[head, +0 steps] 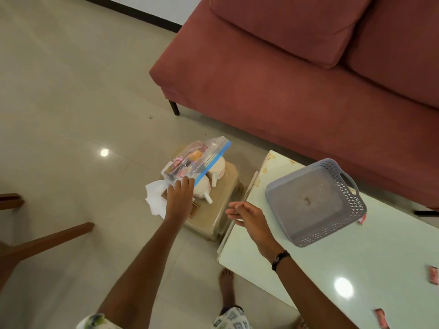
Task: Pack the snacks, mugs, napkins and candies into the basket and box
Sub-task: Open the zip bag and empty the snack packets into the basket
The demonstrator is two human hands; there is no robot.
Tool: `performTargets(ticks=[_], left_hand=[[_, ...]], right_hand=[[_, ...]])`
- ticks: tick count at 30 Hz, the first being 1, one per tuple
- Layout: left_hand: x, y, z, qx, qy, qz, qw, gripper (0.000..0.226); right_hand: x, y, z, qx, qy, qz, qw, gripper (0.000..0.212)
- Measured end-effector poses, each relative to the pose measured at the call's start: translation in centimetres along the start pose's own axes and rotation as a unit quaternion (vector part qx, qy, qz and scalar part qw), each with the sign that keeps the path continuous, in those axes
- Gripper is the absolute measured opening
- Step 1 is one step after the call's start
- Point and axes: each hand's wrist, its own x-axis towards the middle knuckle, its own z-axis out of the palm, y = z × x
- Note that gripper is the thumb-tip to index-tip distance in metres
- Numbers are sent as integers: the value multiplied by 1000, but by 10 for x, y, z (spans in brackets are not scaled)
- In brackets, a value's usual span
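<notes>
On a low beige stool (221,210) near the middle of the view, at the 9 o'clock side of the pale worktop (332,269), sit most of the things to be packed. A clear zip bag of snacks (192,160) with a blue seal strip leans tilted over two white mugs (209,184), which lie on their sides with handles pointing toward 5 o'clock. White napkins (154,198) spill off the stool's 9 o'clock edge, partly under the left forearm. The left hand (179,198) reaches out to the lower corner of the snack bag, its fingers (184,182) laid on the plastic; whether the grip has closed on the bag cannot be told, since the thumb is hidden. The right hand (247,219) hangs over the worktop's corner, fingers loosely curled and spread, its grip wide and holding nothing. A dark bracelet (280,258) circles that wrist. At 3 o'clock from the right hand, a grey perforated basket (351,205) rests on the worktop, tilted, with nothing inside. Red candies (433,275) lie near the worktop's 3 o'clock edge, another (381,318) toward 5 o'clock, well apart from the basket. A red sofa (297,67) fills the 1 o'clock area, on a glossy tiled floor (71,103).
</notes>
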Motion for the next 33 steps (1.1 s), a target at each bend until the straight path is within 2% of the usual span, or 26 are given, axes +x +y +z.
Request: performTargets(ticks=[3,7,11,13,15,17,19,21,22,25,29,31,33], left_hand=[[14,-13,-2,34,14,13,999,32],[27,-23,-11,54,71,30,996,25],[28,-11,-15,-25,36,49,998,64],[26,-2,-10,-38,-12,27,999,84],[27,4,0,-20,-59,-4,998,95],[30,7,4,47,-91,-6,995,83],[32,7,-4,128,-120,13,984,53],[38,2,-26,138,-102,6,985,19],[42,-1,-41,120,-90,-25,988,11],[63,-7,-84,-47,-67,-103,991,20],[86,-19,-143,-150,56,-179,971,28],[90,-18,-174,-225,76,-191,952,28],[84,-9,-200,-269,84,-164,945,25]], right_hand=[[8,-6,2,6,7,1,1000,27],[10,-12,1,11,14,-6,1000,27],[9,-14,2,15,19,-5,1000,28],[7,-14,3,18,18,-6,1000,28],[7,-13,5,18,16,-7,1000,28],[8,-14,8,19,16,-7,1000,28],[9,-15,10,21,18,-8,1000,27],[9,-18,12,26,17,-8,999,27],[8,-20,13,29,17,-8,999,26],[2,-27,15,40,14,-12,999,26],[-10,-45,14,51,8,-42,998,26],[-20,-57,11,55,3,-72,996,26],[-31,-70,6,55,-3,-107,993,27]])
